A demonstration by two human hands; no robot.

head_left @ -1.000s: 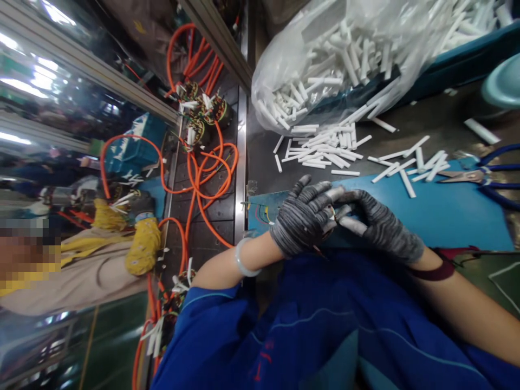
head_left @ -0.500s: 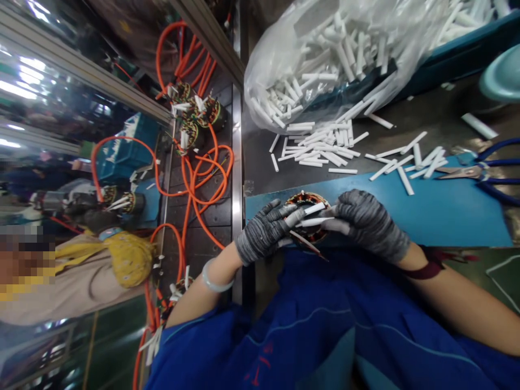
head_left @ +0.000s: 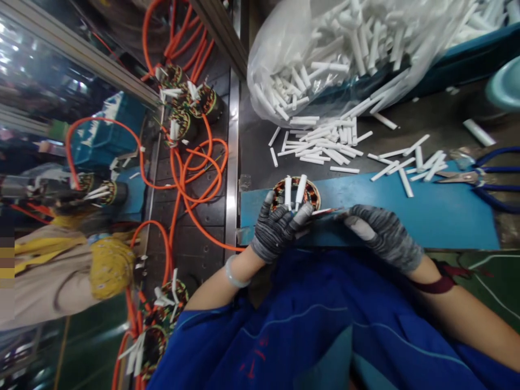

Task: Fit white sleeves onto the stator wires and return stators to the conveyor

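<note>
A round copper-wound stator (head_left: 315,196) rests on the blue mat (head_left: 374,195), with two white sleeves (head_left: 301,189) standing up from its near part. My left hand (head_left: 276,227), in a grey glove, lies over the stator's near left side, its thumb and fingers around the base of the sleeves. Thin leads (head_left: 325,210) run from the stator toward the right. At their far end is my right hand (head_left: 377,233), gloved too, its fingers closed together at the lead tips.
Loose white sleeves (head_left: 325,142) lie behind the mat, below a plastic bag of sleeves (head_left: 280,54). Blue-handled scissors (head_left: 467,176) are at the right. Left of the metal rail (head_left: 232,162) are orange hoses (head_left: 170,200), more stators and a person's yellow sleeve (head_left: 111,265).
The stator has turned so the white sleeves point away from me, where before they pointed right. My right hand has moved right, off the sleeves, to the leads.
</note>
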